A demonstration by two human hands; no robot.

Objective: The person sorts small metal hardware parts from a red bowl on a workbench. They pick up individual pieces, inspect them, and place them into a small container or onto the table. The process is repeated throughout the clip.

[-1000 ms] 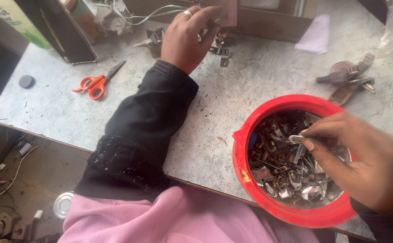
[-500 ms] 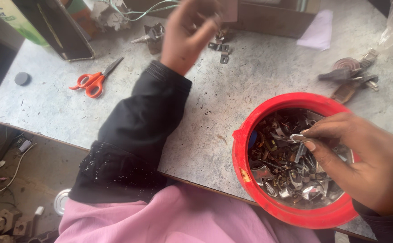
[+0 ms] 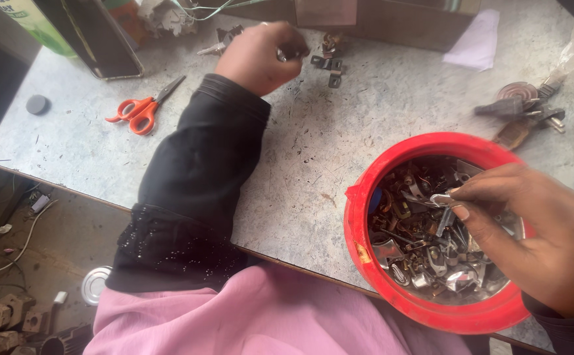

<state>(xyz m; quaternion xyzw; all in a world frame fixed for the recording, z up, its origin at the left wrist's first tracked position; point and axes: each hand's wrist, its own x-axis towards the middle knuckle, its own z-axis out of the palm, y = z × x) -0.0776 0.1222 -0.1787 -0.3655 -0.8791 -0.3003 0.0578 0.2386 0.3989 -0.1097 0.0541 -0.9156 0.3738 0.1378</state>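
Two hands working apart: right hand pinching small metal clip over red bowl, clip's long axis pointing left. Left hand reaching far across table, fingers curling around small metal piece; loose brackets lying just right.

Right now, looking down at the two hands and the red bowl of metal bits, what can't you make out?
- Head view: what the left hand grips; its curled fingers hide it.
- Head view: the kind of small silver metal piece the right hand pinches over the round red plastic bowl; too small to tell.
- Head view: the brown box at the back of the grey table; the top edge cuts it off.
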